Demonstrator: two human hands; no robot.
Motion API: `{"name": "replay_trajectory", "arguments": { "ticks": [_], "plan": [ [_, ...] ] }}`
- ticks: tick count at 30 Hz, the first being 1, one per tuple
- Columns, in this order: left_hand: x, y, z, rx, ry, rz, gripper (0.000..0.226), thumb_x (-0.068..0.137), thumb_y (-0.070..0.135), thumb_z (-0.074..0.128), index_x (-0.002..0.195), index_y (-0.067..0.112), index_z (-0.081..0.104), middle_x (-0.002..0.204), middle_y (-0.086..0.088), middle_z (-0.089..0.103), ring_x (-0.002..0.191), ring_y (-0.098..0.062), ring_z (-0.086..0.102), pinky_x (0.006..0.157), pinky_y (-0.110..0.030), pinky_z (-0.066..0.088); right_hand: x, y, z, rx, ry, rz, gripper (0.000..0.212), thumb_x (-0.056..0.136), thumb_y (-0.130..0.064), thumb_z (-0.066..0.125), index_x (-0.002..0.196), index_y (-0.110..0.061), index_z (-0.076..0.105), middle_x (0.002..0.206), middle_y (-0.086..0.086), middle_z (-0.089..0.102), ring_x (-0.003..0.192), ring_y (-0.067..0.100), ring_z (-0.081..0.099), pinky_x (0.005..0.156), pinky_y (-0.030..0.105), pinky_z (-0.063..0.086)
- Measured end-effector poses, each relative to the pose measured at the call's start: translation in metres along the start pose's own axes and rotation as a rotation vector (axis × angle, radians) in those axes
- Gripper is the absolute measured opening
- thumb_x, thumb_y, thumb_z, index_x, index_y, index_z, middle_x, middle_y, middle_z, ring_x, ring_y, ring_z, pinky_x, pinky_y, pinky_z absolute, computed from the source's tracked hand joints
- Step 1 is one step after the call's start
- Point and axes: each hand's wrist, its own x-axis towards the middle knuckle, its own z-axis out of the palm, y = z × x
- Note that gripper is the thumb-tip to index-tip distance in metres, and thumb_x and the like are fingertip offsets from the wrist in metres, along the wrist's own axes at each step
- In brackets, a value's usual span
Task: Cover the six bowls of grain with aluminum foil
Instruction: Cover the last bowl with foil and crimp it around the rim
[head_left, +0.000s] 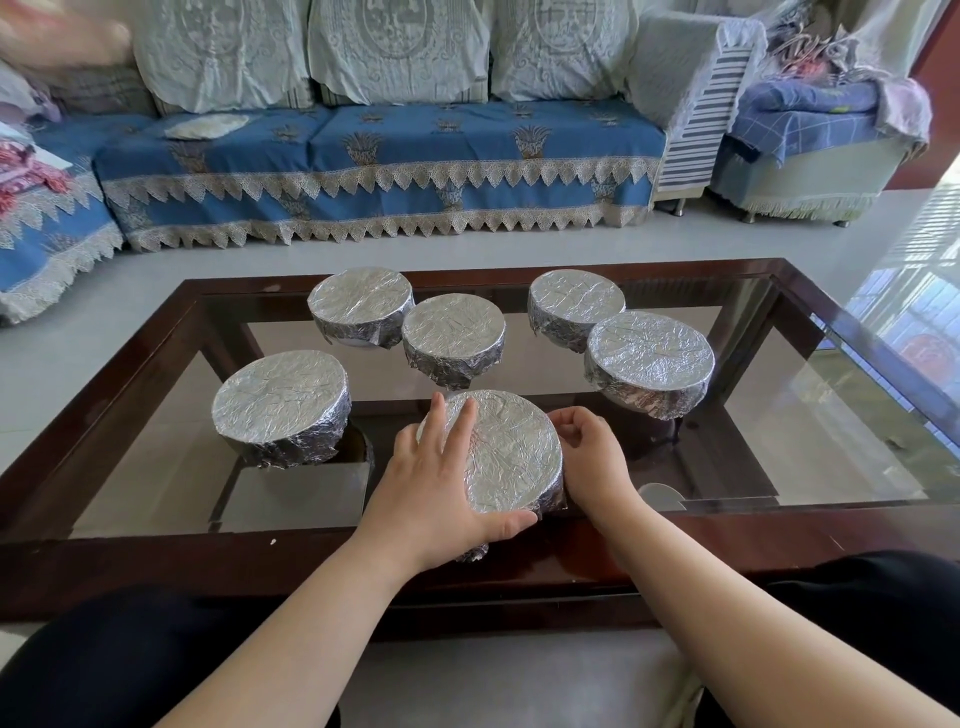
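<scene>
The left grip (441, 467) lies flat with straight fingers on the nearest foil-covered bowl (511, 457); the right grip (589, 457) curls against its side. Five covered bowls (452, 327) stand beyond on the tabletop (779, 270).

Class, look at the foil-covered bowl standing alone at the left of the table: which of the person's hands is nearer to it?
Left. The left hand lies on the nearest bowl, just right of the left bowl; the right hand is beyond the nearest bowl's far side.

Hands (511, 470) on foil-covered bowl (514, 452)
</scene>
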Motion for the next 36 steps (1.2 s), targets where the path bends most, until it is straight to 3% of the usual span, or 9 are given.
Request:
{"name": "replay_trajectory", "arguments": {
  "ticks": [4, 7, 9, 11, 14, 18, 25, 29, 36],
  "plan": [
    [0.001, 0.005, -0.002, -0.001, -0.011, -0.020, 0.128, 0.065, 0.090, 0.050, 0.153, 0.031, -0.021, 0.162, 0.000, -0.025, 0.149, -0.029, -0.004, 0.121, -0.043, 0.007, 0.003, -0.004, -0.004, -0.099, 0.024, -0.017, 0.017, 0.083, -0.013, 0.070, 0.081, -0.027, 0.060, 0.090, -0.004, 0.058, 0.075, 0.011, 0.056, 0.068, 0.022, 0.038],
    [0.003, 0.009, -0.001, 0.000, -0.001, -0.042, 0.129, 0.064, 0.092, 0.049, 0.154, 0.029, -0.020, 0.162, -0.002, -0.024, 0.149, -0.031, -0.002, 0.121, -0.043, 0.008, 0.002, -0.004, -0.005, 0.047, 0.044, 0.083, 0.005, 0.087, -0.013, 0.068, 0.088, -0.018, 0.069, 0.075, 0.004, 0.066, 0.064, 0.012, 0.056, 0.058, 0.022, 0.043],
    [0.004, 0.010, 0.002, 0.009, 0.009, -0.073, 0.130, 0.064, 0.093, 0.047, 0.155, 0.027, -0.018, 0.163, -0.005, -0.023, 0.148, -0.034, 0.000, 0.121, -0.044, 0.010, 0.003, -0.002, -0.007, 0.243, 0.058, 0.172, 0.014, 0.095, -0.013, 0.058, 0.104, -0.009, 0.068, 0.075, 0.008, 0.066, 0.063, 0.015, 0.060, 0.059, 0.025, 0.049],
    [0.005, 0.014, 0.004, 0.018, 0.037, -0.106, 0.130, 0.063, 0.094, 0.045, 0.155, 0.025, -0.016, 0.163, -0.008, -0.020, 0.147, -0.036, 0.004, 0.120, -0.045, 0.012, 0.001, -0.005, -0.010, 0.401, 0.047, 0.231, 0.022, 0.098, -0.027, 0.054, 0.106, -0.008, 0.063, 0.079, 0.010, 0.067, 0.067, 0.019, 0.065, 0.064, 0.035, 0.057],
    [0.005, 0.022, 0.004, 0.008, 0.064, -0.154, 0.130, 0.063, 0.095, 0.044, 0.156, 0.023, -0.012, 0.164, -0.011, -0.016, 0.147, -0.038, 0.007, 0.119, -0.045, 0.015, -0.007, -0.012, -0.012, 0.172, 0.005, 0.149, 0.044, 0.083, -0.060, 0.061, 0.092, -0.017, 0.064, 0.080, 0.000, 0.070, 0.074, 0.018, 0.067, 0.072, 0.038, 0.055],
    [0.005, 0.027, 0.001, -0.005, 0.020, -0.185, 0.134, 0.058, 0.097, 0.038, 0.157, 0.022, -0.012, 0.163, -0.013, -0.018, 0.147, -0.039, 0.005, 0.119, -0.046, 0.016, -0.015, -0.016, -0.011, -0.078, 0.006, 0.027, 0.025, 0.085, -0.040, 0.070, 0.092, -0.019, 0.061, 0.085, -0.009, 0.067, 0.080, 0.008, 0.062, 0.071, 0.025, 0.041],
    [0.003, 0.009, -0.015, 0.121, -0.017, -0.116, 0.135, 0.052, 0.100, 0.016, 0.156, 0.022, -0.014, 0.165, -0.009, -0.012, 0.151, -0.034, -0.006, 0.121, -0.046, 0.003, -0.009, -0.009, -0.008, -0.046, 0.027, -0.029, 0.019, 0.088, -0.034, 0.069, 0.089, -0.015, 0.067, 0.080, -0.005, 0.070, 0.077, 0.014, 0.065, 0.075, 0.034, 0.051],
    [0.013, -0.006, -0.019, 0.142, -0.022, 0.080, 0.134, 0.049, 0.104, 0.013, 0.156, 0.028, -0.016, 0.164, -0.003, -0.022, 0.149, -0.025, -0.024, 0.121, -0.045, -0.006, -0.006, -0.008, -0.009, -0.033, 0.007, -0.029, 0.016, 0.088, -0.033, 0.069, 0.088, -0.017, 0.068, 0.079, -0.006, 0.070, 0.076, 0.013, 0.065, 0.074, 0.032, 0.050],
    [0.019, -0.017, -0.014, -0.010, -0.052, 0.160, 0.135, 0.044, 0.107, 0.016, 0.156, 0.037, -0.010, 0.164, 0.008, -0.018, 0.150, -0.013, -0.019, 0.123, -0.043, 0.000, -0.006, -0.008, -0.007, 0.058, -0.027, -0.019, 0.016, 0.089, -0.033, 0.069, 0.087, -0.017, 0.068, 0.070, -0.010, 0.066, 0.061, 0.003, 0.056, 0.064, 0.023, 0.044]
  ]
}}
